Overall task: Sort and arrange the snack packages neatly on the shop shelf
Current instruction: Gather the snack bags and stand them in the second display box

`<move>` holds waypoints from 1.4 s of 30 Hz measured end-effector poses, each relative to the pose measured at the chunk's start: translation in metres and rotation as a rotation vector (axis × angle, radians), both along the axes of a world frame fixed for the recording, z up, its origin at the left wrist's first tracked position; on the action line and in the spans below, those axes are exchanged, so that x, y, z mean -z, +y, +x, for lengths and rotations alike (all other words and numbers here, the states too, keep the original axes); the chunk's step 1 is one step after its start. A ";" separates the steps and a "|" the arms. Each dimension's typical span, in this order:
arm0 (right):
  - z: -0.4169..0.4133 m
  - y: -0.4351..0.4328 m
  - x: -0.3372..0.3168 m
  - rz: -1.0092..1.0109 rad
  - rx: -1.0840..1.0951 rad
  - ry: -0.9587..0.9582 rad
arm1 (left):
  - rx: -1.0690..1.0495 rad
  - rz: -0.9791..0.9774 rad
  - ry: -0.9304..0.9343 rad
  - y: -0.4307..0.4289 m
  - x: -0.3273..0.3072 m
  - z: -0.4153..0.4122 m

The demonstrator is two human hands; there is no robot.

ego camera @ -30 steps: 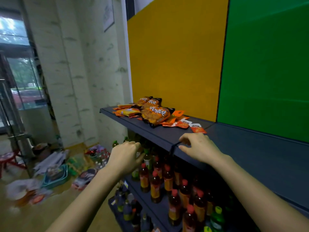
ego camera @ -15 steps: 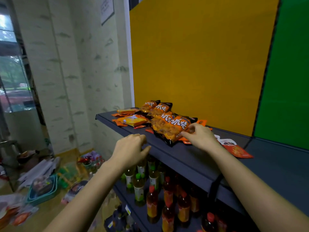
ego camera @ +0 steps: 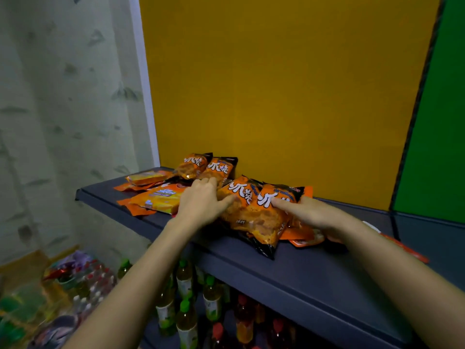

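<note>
Leaving shelf [ego camera: 289, 270] edge, left hand [ego camera: 201, 205] clasping front snack bags [ego camera: 254, 217], right hand [ego camera: 314, 215] pinching them, bare shelf stretching rightward.

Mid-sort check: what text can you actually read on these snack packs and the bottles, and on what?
"爪烧", as best I can read it: large white characters on each of the four orange snack bags.
Too blurred: blue-and-white label on the yellow flat pack.
Too small: small print on the bags; labels on the bottles below.
</note>
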State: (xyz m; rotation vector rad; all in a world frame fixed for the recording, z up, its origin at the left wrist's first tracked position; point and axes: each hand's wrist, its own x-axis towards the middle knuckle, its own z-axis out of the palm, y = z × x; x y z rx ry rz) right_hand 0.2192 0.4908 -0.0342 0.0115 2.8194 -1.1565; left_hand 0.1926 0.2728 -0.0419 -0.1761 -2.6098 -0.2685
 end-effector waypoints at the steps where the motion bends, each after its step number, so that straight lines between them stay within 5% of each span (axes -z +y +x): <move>1: -0.004 -0.001 0.002 -0.018 0.020 -0.002 | 0.010 0.016 -0.026 -0.002 -0.001 -0.011; 9: -0.016 -0.032 0.004 -0.058 0.257 0.027 | 0.158 0.055 -0.458 -0.010 -0.012 -0.084; 16: -0.016 -0.063 0.004 -0.032 0.476 -0.002 | 0.364 0.330 -0.724 -0.010 -0.009 -0.101; 32: 0.016 -0.053 0.000 -0.470 0.622 0.431 | 0.708 0.850 -0.523 -0.010 -0.036 -0.090; 42: 0.146 0.051 -0.003 -0.533 0.839 0.560 | 1.020 0.827 -0.637 0.129 -0.047 0.003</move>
